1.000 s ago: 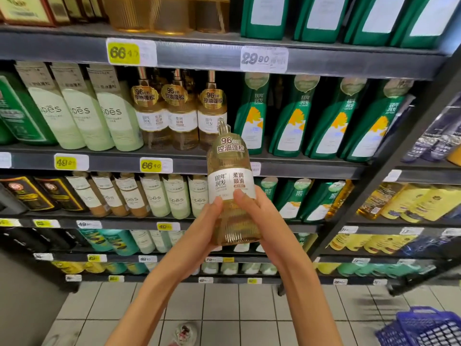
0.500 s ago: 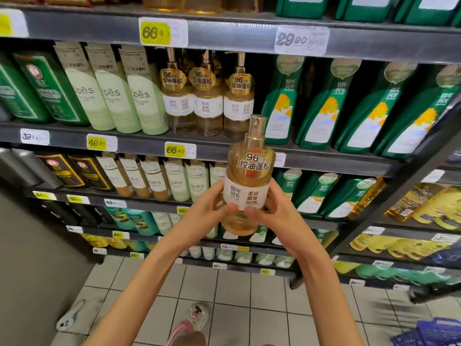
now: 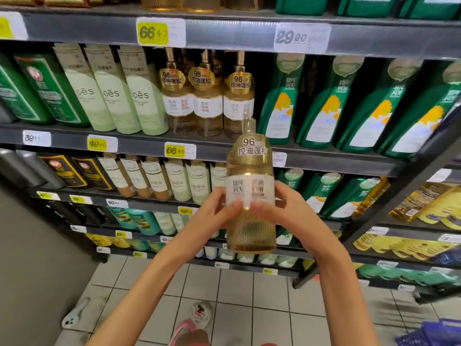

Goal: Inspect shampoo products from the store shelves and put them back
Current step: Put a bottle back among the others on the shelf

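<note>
Both hands hold one bottle. The left hand [image 3: 212, 218] and the right hand [image 3: 284, 211] curl round opposite sides of the tall clear pump bottle of amber-gold shampoo [image 3: 250, 168]. The two thumbs press on the lower edge of its white label and almost meet. The other fingers wrap behind, out of sight. The grip sits at mid-body, leaving the ribbed lower half and the gold collar sticker bare.

The bottle stands close to upright in the air in front of the shelving, pump at the top and label towards the camera, so the reading step looks to be in hand.

The row of three matching amber pump bottles [image 3: 207, 98] on the grey metal shelf [image 3: 139, 143] lies above the grip and slightly to its left, behind the yellow 66.40 price tag [image 3: 180, 151]. A dark gap shows just right of that row, beside the dark green bottles with yellow flower labels [image 3: 282, 101], and directly over the held pump. That is probably the slot for the bottle. Putting it back would then be mostly a straight lift and push inward, with the long axis kept vertical. Neither hand is clearly nearer.

Pale green tapered bottles [image 3: 139, 96] stand to the left of the row.
</note>
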A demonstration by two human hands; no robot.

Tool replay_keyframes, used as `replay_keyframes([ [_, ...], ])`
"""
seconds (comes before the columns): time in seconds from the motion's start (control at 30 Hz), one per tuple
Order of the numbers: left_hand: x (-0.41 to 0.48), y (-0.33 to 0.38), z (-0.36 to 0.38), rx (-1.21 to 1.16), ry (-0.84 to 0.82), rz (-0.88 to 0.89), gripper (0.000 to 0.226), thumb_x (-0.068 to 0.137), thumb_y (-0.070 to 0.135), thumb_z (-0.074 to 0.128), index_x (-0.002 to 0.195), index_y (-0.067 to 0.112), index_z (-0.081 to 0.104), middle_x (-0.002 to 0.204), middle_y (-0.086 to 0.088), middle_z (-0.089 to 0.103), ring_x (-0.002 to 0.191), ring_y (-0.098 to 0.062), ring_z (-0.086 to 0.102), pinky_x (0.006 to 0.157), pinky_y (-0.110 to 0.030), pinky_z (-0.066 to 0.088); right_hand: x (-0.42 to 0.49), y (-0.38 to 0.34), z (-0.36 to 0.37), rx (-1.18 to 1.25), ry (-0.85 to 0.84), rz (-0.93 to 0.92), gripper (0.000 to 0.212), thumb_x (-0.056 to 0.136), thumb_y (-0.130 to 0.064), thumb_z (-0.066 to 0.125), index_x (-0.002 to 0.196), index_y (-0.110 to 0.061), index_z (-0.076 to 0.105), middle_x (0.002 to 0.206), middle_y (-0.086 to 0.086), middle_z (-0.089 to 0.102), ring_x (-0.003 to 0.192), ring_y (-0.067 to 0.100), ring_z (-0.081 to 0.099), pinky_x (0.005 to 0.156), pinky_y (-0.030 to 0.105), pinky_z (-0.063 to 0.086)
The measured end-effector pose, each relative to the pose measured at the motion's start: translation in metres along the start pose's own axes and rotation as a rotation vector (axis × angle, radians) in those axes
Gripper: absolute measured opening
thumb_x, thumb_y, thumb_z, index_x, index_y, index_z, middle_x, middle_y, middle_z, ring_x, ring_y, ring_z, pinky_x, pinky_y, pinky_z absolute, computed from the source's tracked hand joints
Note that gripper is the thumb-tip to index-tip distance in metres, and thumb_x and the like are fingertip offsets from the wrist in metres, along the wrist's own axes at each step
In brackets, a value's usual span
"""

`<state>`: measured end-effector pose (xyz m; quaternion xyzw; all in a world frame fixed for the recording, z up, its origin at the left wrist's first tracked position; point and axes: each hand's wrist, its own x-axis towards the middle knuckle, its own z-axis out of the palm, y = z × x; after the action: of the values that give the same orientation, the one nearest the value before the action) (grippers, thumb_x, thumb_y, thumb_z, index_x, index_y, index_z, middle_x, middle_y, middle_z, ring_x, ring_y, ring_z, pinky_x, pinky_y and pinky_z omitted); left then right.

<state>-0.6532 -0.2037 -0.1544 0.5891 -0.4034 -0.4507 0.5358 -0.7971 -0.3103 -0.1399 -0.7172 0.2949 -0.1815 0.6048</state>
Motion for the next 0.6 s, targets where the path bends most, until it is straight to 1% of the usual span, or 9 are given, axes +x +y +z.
replay_keyframes([
  [0.07,-0.002,0.001,0.007,-0.125,-0.013,-0.090,0.066,0.077,0.060,0.052,0.128,0.019,0.048,0.122,-0.004,0.063,0.111,-0.021,0.061,0.090,-0.045,0.052,0.001,-0.007,0.005,0.026,0.002,0.111,0.074,0.061,-0.065,0.072,0.116,-0.016,0.060,0.109,0.002,0.070,0.097,0.019,0.068,0.089,0.041,0.055],
  [0.1,-0.003,0.004,0.009,-0.170,-0.035,-0.119,0.063,0.080,0.063,0.049,0.127,0.022,0.050,0.119,-0.004,0.066,0.108,-0.021,0.063,0.085,-0.041,0.055,0.002,-0.009,0.008,0.051,-0.003,0.162,0.073,0.063,-0.067,0.070,0.111,-0.013,0.062,0.105,0.006,0.072,0.094,0.021,0.069,0.089,0.042,0.055],
  [0.17,-0.006,0.010,0.012,-0.229,-0.075,-0.172,0.060,0.079,0.064,0.045,0.125,0.027,0.053,0.113,-0.001,0.069,0.103,-0.018,0.066,0.076,-0.031,0.057,0.001,-0.013,0.009,0.103,-0.006,0.230,0.054,0.072,-0.062,0.063,0.099,-0.015,0.066,0.097,0.007,0.074,0.088,0.020,0.072,0.084,0.036,0.056],
  [0.2,-0.006,0.011,0.012,-0.235,-0.081,-0.185,0.060,0.076,0.064,0.045,0.124,0.029,0.054,0.112,-0.001,0.069,0.103,-0.017,0.066,0.076,-0.029,0.057,0.001,-0.012,0.009,0.116,-0.003,0.246,0.047,0.077,-0.058,0.061,0.097,-0.016,0.066,0.095,0.006,0.075,0.086,0.019,0.072,0.083,0.034,0.057],
  [0.27,-0.006,0.010,0.012,-0.221,-0.056,-0.174,0.056,0.074,0.061,0.047,0.119,0.028,0.057,0.111,0.000,0.070,0.103,-0.017,0.066,0.081,-0.033,0.055,0.001,-0.010,0.008,0.103,-0.008,0.242,0.047,0.081,-0.054,0.060,0.105,-0.014,0.065,0.099,0.006,0.074,0.089,0.019,0.072,0.085,0.035,0.056],
  [0.33,-0.006,0.010,0.012,-0.211,0.026,-0.134,0.052,0.075,0.056,0.051,0.115,0.023,0.060,0.109,0.000,0.070,0.102,-0.016,0.066,0.080,-0.034,0.055,0.000,-0.009,0.008,0.064,-0.036,0.176,0.054,0.080,-0.054,0.060,0.119,-0.016,0.059,0.106,0.000,0.071,0.094,0.013,0.070,0.085,0.030,0.056],
  [0.4,-0.007,0.010,0.012,-0.171,0.113,-0.059,0.054,0.076,0.050,0.053,0.116,0.014,0.059,0.109,-0.003,0.069,0.100,-0.014,0.066,0.073,-0.027,0.055,-0.002,-0.011,0.010,0.054,-0.075,0.067,0.057,0.073,-0.053,0.061,0.123,-0.027,0.049,0.106,-0.015,0.066,0.092,-0.004,0.066,0.074,0.014,0.054],
  [0.47,-0.007,0.013,0.010,-0.092,0.168,0.033,0.054,0.077,0.047,0.052,0.119,0.014,0.057,0.110,-0.001,0.067,0.100,-0.011,0.064,0.071,-0.018,0.052,-0.003,-0.016,0.013,0.054,-0.084,-0.014,0.070,0.069,-0.052,0.063,0.130,-0.030,0.037,0.107,-0.024,0.061,0.091,-0.014,0.061,0.069,0.005,0.048],
  [0.6,-0.004,0.036,0.003,-0.056,0.193,0.169,0.046,0.081,0.041,0.053,0.119,0.015,0.058,0.112,0.002,0.068,0.103,-0.011,0.064,0.079,-0.022,0.052,0.006,-0.037,0.011,0.080,-0.046,-0.166,0.075,0.073,-0.042,0.068,0.138,-0.029,0.032,0.115,-0.018,0.063,0.102,-0.004,0.062,0.076,0.011,0.050],
])
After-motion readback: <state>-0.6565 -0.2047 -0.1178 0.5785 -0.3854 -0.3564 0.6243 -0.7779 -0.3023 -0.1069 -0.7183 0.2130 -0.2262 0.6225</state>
